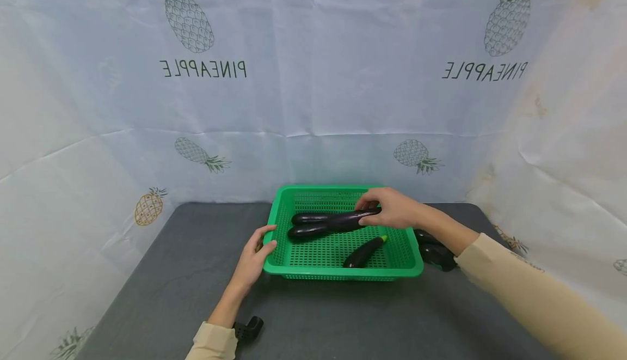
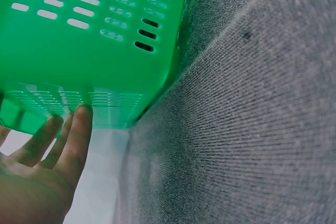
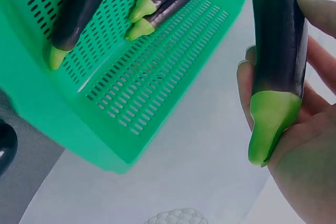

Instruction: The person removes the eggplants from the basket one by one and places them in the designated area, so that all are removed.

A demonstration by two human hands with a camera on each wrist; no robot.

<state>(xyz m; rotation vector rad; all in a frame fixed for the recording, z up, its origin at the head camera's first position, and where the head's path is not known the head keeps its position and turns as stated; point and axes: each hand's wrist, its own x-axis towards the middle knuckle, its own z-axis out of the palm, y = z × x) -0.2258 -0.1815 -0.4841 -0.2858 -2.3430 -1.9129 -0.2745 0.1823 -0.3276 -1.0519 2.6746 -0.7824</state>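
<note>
A green plastic basket (image 1: 343, 272) with slotted walls stands on the dark table. My left hand (image 1: 254, 254) holds its left rim, fingertips against the outer wall in the left wrist view. Over the basket, my right hand (image 1: 394, 208) grips an eggplant (image 3: 278, 40) near its green stem end, the thumb on one side and fingers on the other. Two eggplants (image 1: 305, 233) lie side by side at the basket's left, partly hidden behind the held one in the head view. Another eggplant (image 1: 362, 254) lies slanted near the front right, its green tip toward the right wall.
More dark eggplants (image 1: 436, 254) lie on the table just right of the basket, partly covered by my right forearm. A black device (image 1: 251, 328) sits by my left wrist. White cloth (image 1: 313, 87) printed with pineapples hangs behind the table and along both sides.
</note>
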